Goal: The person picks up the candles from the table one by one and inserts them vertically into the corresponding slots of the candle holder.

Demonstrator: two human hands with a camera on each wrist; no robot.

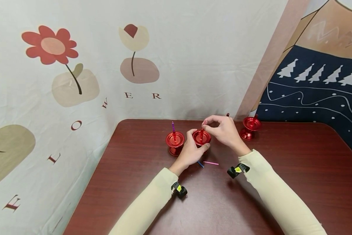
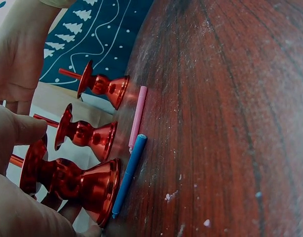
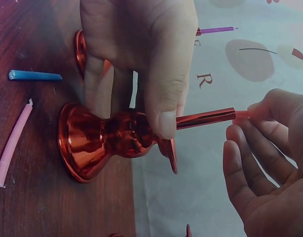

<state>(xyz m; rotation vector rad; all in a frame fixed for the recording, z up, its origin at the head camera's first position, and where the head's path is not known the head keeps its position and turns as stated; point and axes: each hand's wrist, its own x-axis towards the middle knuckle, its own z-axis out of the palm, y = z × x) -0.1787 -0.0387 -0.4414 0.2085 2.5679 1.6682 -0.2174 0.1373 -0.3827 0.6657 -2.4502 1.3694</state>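
Observation:
My left hand grips a shiny red metal candle holder around its dish and waist, with the base low over the table. At the top of its upright tube, my right hand pinches a thin reddish-pink candle between thumb and index finger. Most of that candle is hidden by the fingertips and tube; its lower end meets the tube's mouth. Just left stands a matching candle holder with a purple candle upright in its tube. A blue candle and a pink candle lie on the table in front.
Farther right on the brown wooden table stands another red candle holder. The tube tip of one more shows behind my right hand. A white cloth with printed flowers hangs along the table's back edge.

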